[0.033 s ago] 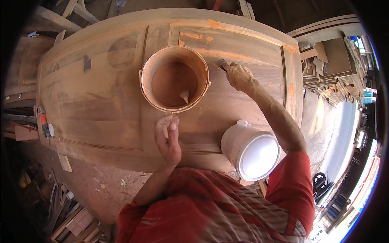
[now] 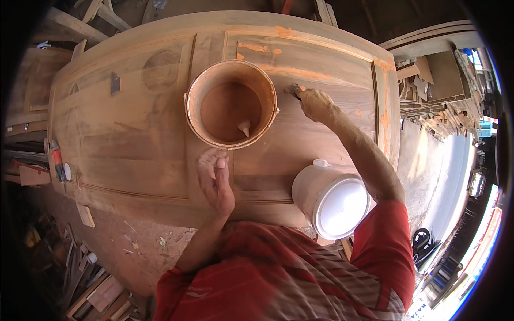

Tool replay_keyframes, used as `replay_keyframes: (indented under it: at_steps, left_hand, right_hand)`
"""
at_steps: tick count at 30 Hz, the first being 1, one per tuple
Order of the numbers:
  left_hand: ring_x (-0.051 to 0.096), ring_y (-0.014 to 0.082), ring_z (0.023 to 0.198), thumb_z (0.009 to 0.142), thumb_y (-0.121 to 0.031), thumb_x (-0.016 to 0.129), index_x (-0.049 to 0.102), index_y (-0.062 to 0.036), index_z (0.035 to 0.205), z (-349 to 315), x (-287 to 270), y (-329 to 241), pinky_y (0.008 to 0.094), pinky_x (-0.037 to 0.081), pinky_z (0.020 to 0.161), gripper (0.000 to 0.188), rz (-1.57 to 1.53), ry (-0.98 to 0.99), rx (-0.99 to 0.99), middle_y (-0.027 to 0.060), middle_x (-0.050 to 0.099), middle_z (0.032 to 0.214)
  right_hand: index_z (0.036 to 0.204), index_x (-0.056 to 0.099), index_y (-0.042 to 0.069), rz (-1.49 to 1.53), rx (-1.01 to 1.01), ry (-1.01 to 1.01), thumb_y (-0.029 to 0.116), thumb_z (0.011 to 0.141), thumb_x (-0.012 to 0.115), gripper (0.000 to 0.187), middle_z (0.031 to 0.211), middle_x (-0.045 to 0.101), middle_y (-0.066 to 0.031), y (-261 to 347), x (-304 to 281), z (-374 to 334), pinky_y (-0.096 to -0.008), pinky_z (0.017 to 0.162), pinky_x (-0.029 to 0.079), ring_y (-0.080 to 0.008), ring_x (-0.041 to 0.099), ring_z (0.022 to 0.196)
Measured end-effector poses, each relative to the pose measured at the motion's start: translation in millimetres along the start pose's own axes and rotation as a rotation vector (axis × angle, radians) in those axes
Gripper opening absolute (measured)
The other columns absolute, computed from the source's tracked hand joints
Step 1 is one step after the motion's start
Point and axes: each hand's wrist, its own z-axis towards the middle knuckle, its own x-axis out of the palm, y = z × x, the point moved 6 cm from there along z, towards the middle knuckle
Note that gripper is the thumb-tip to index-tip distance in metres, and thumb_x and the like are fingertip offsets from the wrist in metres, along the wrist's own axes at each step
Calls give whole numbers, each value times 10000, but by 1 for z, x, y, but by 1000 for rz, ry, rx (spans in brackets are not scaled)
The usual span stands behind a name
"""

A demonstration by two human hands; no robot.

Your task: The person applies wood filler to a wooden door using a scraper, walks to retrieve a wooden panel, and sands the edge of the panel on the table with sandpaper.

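While the left hand [image 2: 215, 179] rests fingers loosely curled and empty beside one bucket [image 2: 231, 104], right-hand fingers [image 2: 313, 101] grip one scraper [image 2: 293, 89].

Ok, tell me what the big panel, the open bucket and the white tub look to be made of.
Panel: bare wood, visible grain, matte, with orange filler smears. Open bucket: probably plastic, coated all over in brownish-orange paste. White tub: smooth, slightly glossy plastic by the look, lid on.
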Motion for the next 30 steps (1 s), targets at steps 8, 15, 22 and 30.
replay_keyframes:
  at_steps: [8, 15, 22, 30]
  left_hand:
    - [456, 307, 1395, 1048, -193, 585, 200, 50, 1589, 61, 6, -48, 430, 396, 1157, 707, 67, -12, 53, 223, 406, 1518]
    - [492, 323, 1358, 1008, -149, 584, 309, 10, 1570, 98, -41, -30, 434, 410, 1135, 646, 477, -174, 173, 227, 366, 1539]
    - [596, 242, 1227, 1014, -103, 507, 569, 16, 1410, 100, -83, -58, 378, 462, 1057, 418, 448, -125, 66, 165, 593, 1351]
    - [631, 215, 1161, 1025, -102, 530, 572, 58, 1394, 84, -239, -83, 354, 490, 1020, 405, 421, -415, 124, 142, 659, 1292]
  right_hand:
    - [1469, 471, 125, 164, 143, 270, 21, 941, 483, 538, 964, 708, -264, 25, 1, -3, -484, 696, 599, -401, 726, 767]
    - [1301, 533, 86, 127, 128, 253, 59, 951, 487, 354, 865, 710, -221, 36, -17, -3, -487, 650, 579, -382, 712, 708]
    - [1346, 538, 114, 52, 203, 352, 23, 904, 491, 454, 813, 718, -189, 17, 19, -9, -473, 695, 592, -365, 723, 703]
    - [1427, 616, 152, 54, 189, 449, 42, 936, 447, 531, 893, 734, -199, 73, -18, -7, -468, 801, 582, -337, 739, 833]
